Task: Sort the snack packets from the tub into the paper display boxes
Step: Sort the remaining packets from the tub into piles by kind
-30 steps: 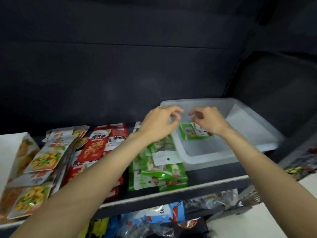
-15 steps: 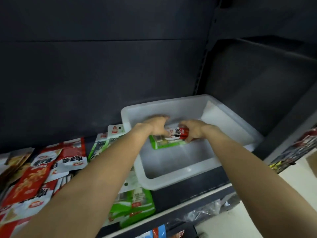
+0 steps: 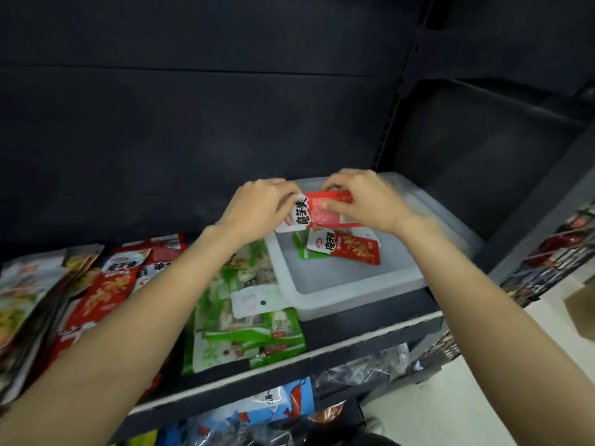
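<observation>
Evidently mid-pick: pinches a red snack packet (image 3: 322, 214) between both hands just above the far half of the translucent plastic tub (image 3: 338, 304), left hand (image 3: 260, 207) gripping the white-labelled end at nine o'clock, right hand (image 3: 367, 201) curled over the red end at three o'clock with fingertips on its face. Holds it flat and label-up, probably to read which sort it belongs with before carrying it off. Leaves a second red packet (image 3: 351, 249) lying on the tub floor at six o'clock of the held one, resting across a green packet (image 3: 301, 249) that peeks out at its eight o'clock; so, by the look of it, nearly emptied but not done. Groups like with like on the dark shelf (image 3: 289, 368): green packets (image 3: 244, 323) stacked just beside the tub at its eight o'clock, red packets (image 3: 109, 284) further out at nine, yellow ones (image 3: 19, 300) at the far left edge, presumably so each colour has its own run. Cannot make out paper display boxes as such under those heaps. Calls next, in all likelihood, for a swing toward the red row at nine o'clock.
</observation>
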`<state>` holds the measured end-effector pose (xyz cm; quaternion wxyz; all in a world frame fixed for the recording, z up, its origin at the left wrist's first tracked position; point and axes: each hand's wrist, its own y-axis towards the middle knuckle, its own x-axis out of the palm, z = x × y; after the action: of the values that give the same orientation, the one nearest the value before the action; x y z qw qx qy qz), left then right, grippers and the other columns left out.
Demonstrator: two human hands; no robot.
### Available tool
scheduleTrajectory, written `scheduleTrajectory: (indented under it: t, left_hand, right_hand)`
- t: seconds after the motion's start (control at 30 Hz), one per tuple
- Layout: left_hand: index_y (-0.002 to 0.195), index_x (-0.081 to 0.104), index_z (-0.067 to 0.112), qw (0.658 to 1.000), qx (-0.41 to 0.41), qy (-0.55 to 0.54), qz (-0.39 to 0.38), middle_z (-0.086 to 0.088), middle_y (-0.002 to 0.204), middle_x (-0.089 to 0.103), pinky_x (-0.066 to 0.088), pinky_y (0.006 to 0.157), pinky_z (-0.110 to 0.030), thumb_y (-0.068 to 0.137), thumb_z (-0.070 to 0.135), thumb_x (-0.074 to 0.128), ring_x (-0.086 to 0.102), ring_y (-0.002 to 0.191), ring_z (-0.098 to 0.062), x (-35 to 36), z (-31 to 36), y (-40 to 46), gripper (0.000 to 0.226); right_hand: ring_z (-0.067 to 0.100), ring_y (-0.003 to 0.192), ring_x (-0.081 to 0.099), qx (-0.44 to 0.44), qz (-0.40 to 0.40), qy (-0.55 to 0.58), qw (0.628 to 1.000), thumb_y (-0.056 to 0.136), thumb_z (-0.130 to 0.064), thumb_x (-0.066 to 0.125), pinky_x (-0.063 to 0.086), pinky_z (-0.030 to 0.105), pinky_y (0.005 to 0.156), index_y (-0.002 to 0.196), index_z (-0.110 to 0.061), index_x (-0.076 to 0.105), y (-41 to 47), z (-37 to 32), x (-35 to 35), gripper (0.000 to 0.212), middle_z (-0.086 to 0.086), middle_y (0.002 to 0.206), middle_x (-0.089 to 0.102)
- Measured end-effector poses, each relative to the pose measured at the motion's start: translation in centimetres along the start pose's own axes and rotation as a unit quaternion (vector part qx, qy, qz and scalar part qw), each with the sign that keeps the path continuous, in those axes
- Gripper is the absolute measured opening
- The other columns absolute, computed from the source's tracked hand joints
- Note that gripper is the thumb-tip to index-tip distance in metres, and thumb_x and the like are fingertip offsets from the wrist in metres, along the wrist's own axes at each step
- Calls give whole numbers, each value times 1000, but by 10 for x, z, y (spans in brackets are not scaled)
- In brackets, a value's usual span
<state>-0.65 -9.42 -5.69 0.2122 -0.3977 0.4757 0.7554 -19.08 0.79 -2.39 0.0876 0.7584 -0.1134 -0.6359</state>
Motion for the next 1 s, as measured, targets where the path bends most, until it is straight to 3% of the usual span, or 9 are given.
scheduleTrajectory:
  t: [0.1, 0.2, 0.37, 0.47, 0.53, 0.63, 0.73, 0.83, 1.0]
  left_hand:
    - [101, 68, 17, 994, -92, -24, 47, -1, 100, 71, 50, 77, -39, 95, 23, 52, 65, 91, -25, -35, -17, -32, 19]
    - [100, 71, 16, 965, -234, -86, 86, -3, 94, 72, 50, 79, -36, 93, 21, 55, 66, 89, -22, -69, -36, -63, 18]
    - [91, 71, 18, 881, -393, -231, 124, -2, 86, 70, 55, 71, -29, 90, 14, 58, 68, 77, -13, -101, -64, -125, 14]
    - [105, 67, 9, 842, -437, -283, 140, 2, 78, 67, 56, 69, -29, 90, 10, 59, 65, 72, -16, -107, -70, -159, 17]
    - [119, 60, 8, 850, -453, -246, 113, 0, 85, 68, 56, 77, -37, 90, 13, 61, 65, 76, -19, -111, -78, -180, 30]
    - [129, 53, 7, 914, -406, -14, -10, -10, 118, 64, 44, 96, -34, 87, 20, 59, 58, 109, -27, -116, -91, -204, 44]
    - [126, 56, 11, 932, -352, 47, -78, -11, 128, 57, 36, 102, -32, 88, 21, 58, 48, 121, -27, -117, -92, -209, 39]
    - [131, 53, 17, 935, -329, 86, -103, -9, 135, 53, 36, 104, -34, 92, 28, 52, 44, 127, -25, -117, -89, -203, 40]
    - [127, 55, 24, 970, -232, 65, -40, 5, 115, 66, 46, 89, -35, 98, 41, 41, 54, 114, -18, -124, -55, -160, 37]
  right_hand:
    - [21, 120, 48, -16, 115, 107, 987, 87, -26, 65, 41, 34, 101, 127, -19, 56, -10, -31, 0, 42, 2, 129, 51]
    - [18, 120, 48, -23, 141, 161, 977, 89, -20, 61, 41, 32, 100, 130, -18, 53, -13, -69, 7, 42, 2, 130, 47]
    - [15, 85, 65, 12, -9, 279, 960, 93, -31, 58, 51, 37, 86, 128, -20, 53, 0, -167, 41, 37, -3, 95, 64]
    - [22, 78, 69, 49, -48, 357, 932, 90, -27, 62, 56, 43, 78, 131, -18, 49, 15, -217, 79, 45, 2, 91, 67]
    - [19, 73, 66, 94, -65, 422, 899, 87, -14, 67, 59, 34, 69, 131, -12, 50, 24, -239, 100, 47, 5, 93, 64]
    - [12, 70, 62, 167, -123, 521, 828, 85, -2, 67, 54, 19, 54, 132, -7, 50, 28, -263, 123, 50, 10, 103, 64]
    - [10, 54, 62, 153, -165, 408, 885, 86, -11, 68, 54, 21, 56, 128, -10, 55, 25, -269, 139, 45, 5, 81, 64]
    - [25, 88, 67, 71, -147, 194, 967, 90, -27, 63, 54, 36, 79, 120, -15, 63, 19, -266, 136, 33, 11, 97, 70]
    - [25, 96, 61, 0, 7, 124, 992, 93, -27, 54, 45, 32, 76, 118, -21, 64, 15, -221, 96, 28, 6, 100, 65]
